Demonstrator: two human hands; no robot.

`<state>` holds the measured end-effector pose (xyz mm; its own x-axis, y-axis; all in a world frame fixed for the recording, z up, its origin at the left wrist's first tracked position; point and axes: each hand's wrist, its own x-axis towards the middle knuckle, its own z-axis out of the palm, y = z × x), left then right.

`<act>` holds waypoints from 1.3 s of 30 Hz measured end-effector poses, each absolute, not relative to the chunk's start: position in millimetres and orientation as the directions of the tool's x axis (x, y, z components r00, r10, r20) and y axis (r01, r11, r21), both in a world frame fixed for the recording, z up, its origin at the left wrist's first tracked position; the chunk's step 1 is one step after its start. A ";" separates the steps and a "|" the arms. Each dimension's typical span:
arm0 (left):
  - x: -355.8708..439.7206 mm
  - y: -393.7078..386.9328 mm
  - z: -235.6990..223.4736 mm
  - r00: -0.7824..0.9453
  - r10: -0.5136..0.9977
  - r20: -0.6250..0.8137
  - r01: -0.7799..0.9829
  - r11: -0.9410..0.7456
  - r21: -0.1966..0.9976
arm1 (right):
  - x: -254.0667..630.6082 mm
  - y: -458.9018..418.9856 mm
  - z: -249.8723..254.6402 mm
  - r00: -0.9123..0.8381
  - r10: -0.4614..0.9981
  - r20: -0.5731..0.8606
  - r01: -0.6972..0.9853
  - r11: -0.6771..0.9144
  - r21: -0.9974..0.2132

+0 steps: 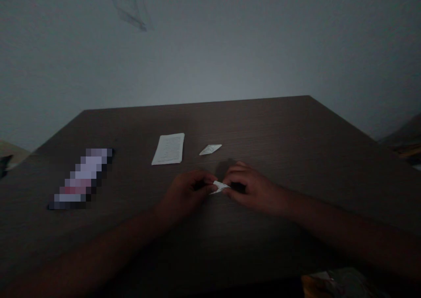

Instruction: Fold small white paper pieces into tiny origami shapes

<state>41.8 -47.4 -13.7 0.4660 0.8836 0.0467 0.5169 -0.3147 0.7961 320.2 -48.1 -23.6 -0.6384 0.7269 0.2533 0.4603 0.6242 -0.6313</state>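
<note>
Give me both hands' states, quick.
Left hand: closed, pinching the paper scrap.
Right hand: closed, pinching the same scrap from the other end.

On the table (296, 131): 2 hands, left (187, 193) and right (253, 188); 3 white paper pieces: 1 printed sheet (169, 149) at 11 o'clock, 1 folded scrap (210, 149) at 12, 1 pinched scrap (219, 186).

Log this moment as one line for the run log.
left hand and right hand: pinching small folded paper | table: paper stack, folded piece
</note>
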 end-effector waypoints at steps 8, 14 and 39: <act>40.1 -46.5 -13.5 0.485 0.871 0.077 0.484 -0.341 0.806 | 322.2 -44.7 -30.1 -0.637 0.711 0.296 0.401 0.634 -0.661; 40.0 -45.7 -14.2 0.517 0.852 0.087 0.508 -0.387 0.769 | 325.9 -41.5 -23.5 -0.685 0.691 0.230 0.430 0.638 -0.639; 48.4 -52.1 -12.6 0.634 0.766 0.102 0.672 -0.612 0.417 | 309.0 -56.2 -30.4 -0.533 0.808 0.252 0.736 0.589 -0.333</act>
